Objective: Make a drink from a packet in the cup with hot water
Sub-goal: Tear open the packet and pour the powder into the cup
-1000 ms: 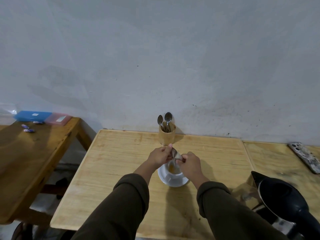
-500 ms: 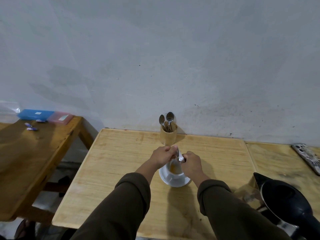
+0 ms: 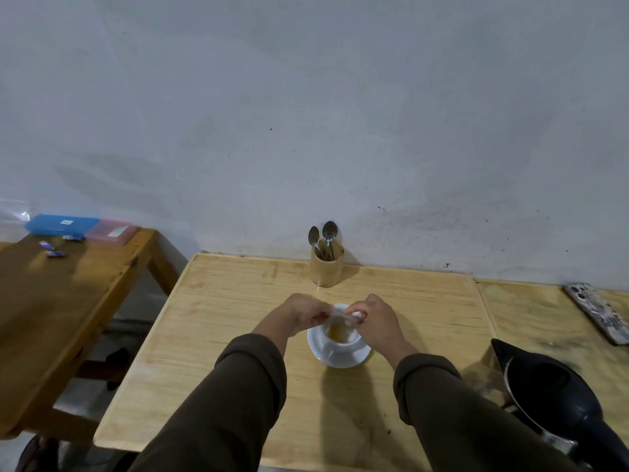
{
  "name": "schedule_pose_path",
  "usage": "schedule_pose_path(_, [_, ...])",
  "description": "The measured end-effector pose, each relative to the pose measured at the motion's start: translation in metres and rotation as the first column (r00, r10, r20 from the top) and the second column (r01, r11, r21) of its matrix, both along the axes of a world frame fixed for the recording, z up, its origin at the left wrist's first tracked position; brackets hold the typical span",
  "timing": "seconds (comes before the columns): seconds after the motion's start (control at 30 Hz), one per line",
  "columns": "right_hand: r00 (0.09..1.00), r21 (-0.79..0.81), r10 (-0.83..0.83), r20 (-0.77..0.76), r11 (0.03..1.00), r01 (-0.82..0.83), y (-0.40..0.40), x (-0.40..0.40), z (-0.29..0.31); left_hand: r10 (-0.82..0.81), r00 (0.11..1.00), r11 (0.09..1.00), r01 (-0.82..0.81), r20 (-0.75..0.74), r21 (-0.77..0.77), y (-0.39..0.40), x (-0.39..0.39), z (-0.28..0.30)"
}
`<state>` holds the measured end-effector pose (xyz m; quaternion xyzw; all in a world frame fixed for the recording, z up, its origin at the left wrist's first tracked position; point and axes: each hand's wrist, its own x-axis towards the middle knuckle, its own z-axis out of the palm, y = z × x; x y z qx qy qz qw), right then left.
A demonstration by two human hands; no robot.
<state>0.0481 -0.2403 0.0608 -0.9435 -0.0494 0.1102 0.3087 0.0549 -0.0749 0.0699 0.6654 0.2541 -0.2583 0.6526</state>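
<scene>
A white cup [image 3: 335,347] stands on a white saucer [image 3: 318,349] in the middle of the light wooden table [image 3: 221,318]. Amber liquid or powder shows inside the cup. My left hand [image 3: 299,313] and my right hand [image 3: 379,320] both pinch a small silvery packet [image 3: 340,316] stretched flat between them just above the cup's rim. The packet is blurred, so I cannot tell whether it is torn. A black electric kettle [image 3: 558,400] sits at the table's right front, apart from both hands.
A wooden holder [image 3: 326,267] with spoons [image 3: 328,231] stands by the wall behind the cup. A patterned phone [image 3: 599,313] lies at the far right. On the darker table to the left lie a blue box [image 3: 59,223], a pink box [image 3: 112,230] and small wrappers [image 3: 54,253].
The hands have dropped lower over the cup and pulled apart slightly. The packet, held upright between them before, is now stretched sideways above the rim.
</scene>
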Motion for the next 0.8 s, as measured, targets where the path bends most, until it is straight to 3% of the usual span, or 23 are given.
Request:
schedule_pose_path(0.13, [0.999, -0.021, -0.05, -0.012, 0.999, 0.049, -0.004, -0.004, 0.006, -0.033, 0.999, 0.998, 0.031, -0.041, -0.049, 0.006, -0.006, -0.005])
schedule_pose_path(0.23, [0.982, 0.142, -0.187, 0.004, 0.972, 0.185, -0.003, -0.01, 0.015, -0.033, 0.999, 0.998, 0.032, -0.015, -0.05, 0.008, -0.014, -0.001])
schedule_pose_path(0.3, [0.944, 0.299, -0.324, -0.065, 0.896, 0.328, 0.003, -0.009, 0.02, 0.026, 0.999, 0.998, -0.024, 0.029, -0.056, 0.01, -0.016, -0.001])
schedule_pose_path(0.37, [0.878, 0.454, -0.42, -0.23, 0.752, 0.478, 0.013, -0.007, 0.025, 0.116, 0.99, 0.992, -0.112, 0.081, -0.049, 0.013, -0.017, -0.002])
schedule_pose_path(0.43, [0.848, 0.521, -0.397, -0.351, 0.669, 0.53, 0.025, -0.006, 0.027, 0.197, 0.97, 0.98, -0.198, 0.14, -0.008, 0.019, -0.018, -0.005])
schedule_pose_path(0.53, [0.909, 0.442, -0.302, -0.287, 0.8, 0.405, 0.048, -0.009, 0.026, 0.23, 0.947, 0.961, -0.258, 0.225, 0.102, 0.032, -0.023, -0.011])
schedule_pose_path(0.67, [0.964, 0.212, -0.209, -0.163, 0.947, 0.241, 0.079, -0.015, 0.016, 0.179, 0.939, 0.917, -0.267, 0.293, 0.296, 0.051, -0.037, -0.022])
schedule_pose_path(0.8, [0.99, -0.026, -0.058, -0.13, 0.998, 0.055, 0.109, -0.019, 0.002, 0.049, 0.959, 0.882, -0.174, 0.281, 0.439, 0.069, -0.052, -0.042])
